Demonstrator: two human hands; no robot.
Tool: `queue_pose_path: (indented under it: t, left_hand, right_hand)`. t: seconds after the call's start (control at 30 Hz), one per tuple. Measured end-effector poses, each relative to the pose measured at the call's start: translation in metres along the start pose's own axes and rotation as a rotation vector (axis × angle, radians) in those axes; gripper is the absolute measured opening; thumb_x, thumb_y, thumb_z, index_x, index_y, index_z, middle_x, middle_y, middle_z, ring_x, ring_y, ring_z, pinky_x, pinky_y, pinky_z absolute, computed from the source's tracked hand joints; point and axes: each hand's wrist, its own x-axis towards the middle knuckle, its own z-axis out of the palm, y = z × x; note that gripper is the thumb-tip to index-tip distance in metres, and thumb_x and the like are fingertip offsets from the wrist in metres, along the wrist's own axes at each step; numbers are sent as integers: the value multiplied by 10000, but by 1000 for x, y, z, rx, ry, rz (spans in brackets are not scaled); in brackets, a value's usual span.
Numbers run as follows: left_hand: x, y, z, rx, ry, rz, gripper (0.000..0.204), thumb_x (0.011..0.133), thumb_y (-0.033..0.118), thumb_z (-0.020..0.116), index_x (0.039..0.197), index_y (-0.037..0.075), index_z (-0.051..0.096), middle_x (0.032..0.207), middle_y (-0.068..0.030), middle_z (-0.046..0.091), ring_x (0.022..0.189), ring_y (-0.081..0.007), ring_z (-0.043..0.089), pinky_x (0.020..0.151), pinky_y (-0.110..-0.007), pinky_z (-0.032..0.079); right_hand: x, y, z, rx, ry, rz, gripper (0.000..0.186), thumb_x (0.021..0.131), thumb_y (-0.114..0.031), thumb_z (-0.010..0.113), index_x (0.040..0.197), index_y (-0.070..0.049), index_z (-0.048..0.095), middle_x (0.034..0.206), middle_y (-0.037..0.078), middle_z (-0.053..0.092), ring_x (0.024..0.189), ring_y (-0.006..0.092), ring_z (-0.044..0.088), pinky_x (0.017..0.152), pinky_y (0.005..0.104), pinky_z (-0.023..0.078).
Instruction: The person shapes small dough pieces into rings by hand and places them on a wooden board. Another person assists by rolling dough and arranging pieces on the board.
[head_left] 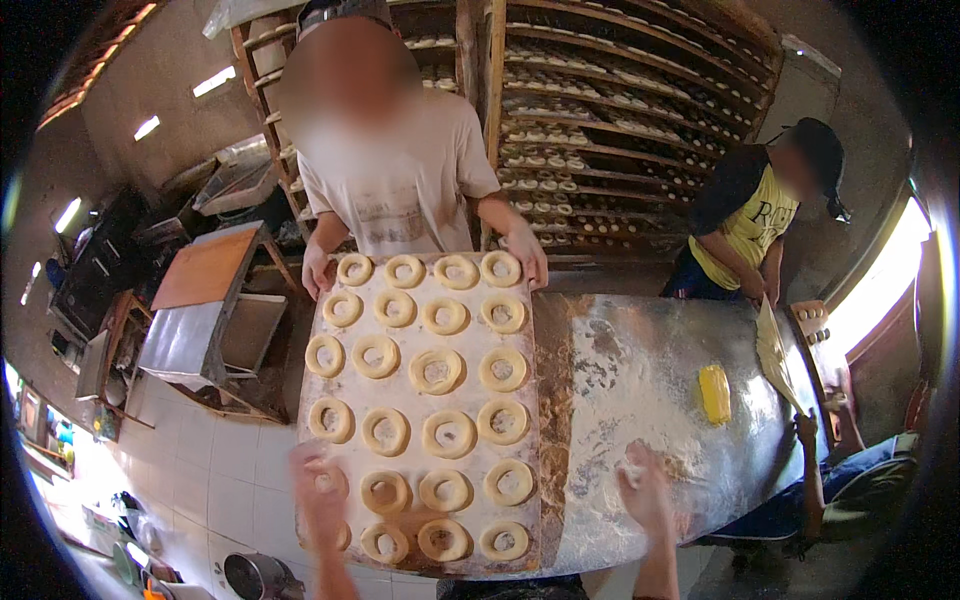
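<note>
A large floured board (470,345) carries rows of pale ring-shaped dough pieces (447,431). My left hand (320,495) is over the board's near left edge, slightly blurred, with fingers apart and partly covering dough rings there. I cannot tell whether it touches them. To the right of the board, my right hand (646,488) is above the floured metal table (610,400), fingers parted and nothing in them. Across from me, a person in a light T-shirt (400,170) grips the board's far corners with both hands.
Behind stands a tall wooden rack (600,130) full of dough rings. A yellow block (714,394) lies on the table. At right, a person in a yellow shirt (745,235) holds a flat board (775,350). A side table (195,310) and dark pot (255,577) are left.
</note>
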Motion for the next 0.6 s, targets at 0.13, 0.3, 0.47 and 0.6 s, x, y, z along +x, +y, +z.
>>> queue_pose_path:
  t: [0.13, 0.3, 0.47, 0.6]
  left_hand:
    - [-40, -57, -140, 174, 564, 173, 101, 1029, 140, 506, 1044, 44, 476, 936, -47, 457, 830, -160, 476, 770, -281, 452]
    - [-111, -117, -144, -11, 1076, -287, 235, 1044, 259, 479, 946, 45, 475, 713, -28, 471, 624, -154, 457, 590, -286, 410]
    - [-209, -154, -31, -375, 956, -665, 130, 932, 78, 438, 1037, 68, 515, 784, -39, 522, 619, -180, 525, 518, -285, 448]
    - [-270, -118, 58, -11, 681, -376, 235, 896, -5, 485, 1119, 21, 554, 967, -120, 559, 815, -241, 589, 666, -347, 517]
  right_hand:
    - [-53, 76, -35, 211, 165, 265, 68, 925, -66, 642, 967, -30, 603, 828, 84, 555, 730, 175, 547, 629, 318, 479]
    - [-47, 92, -24, 17, 158, 79, 82, 980, -91, 588, 927, -35, 615, 697, 90, 569, 604, 167, 553, 583, 307, 458]
    - [-40, 84, -12, -1, -184, -91, 116, 939, -121, 620, 1013, -35, 644, 824, 209, 674, 736, 341, 678, 645, 427, 512]
    - [-62, 74, 0, 282, -373, -141, 180, 915, -171, 638, 1068, -77, 650, 872, 207, 698, 842, 428, 679, 722, 480, 535]
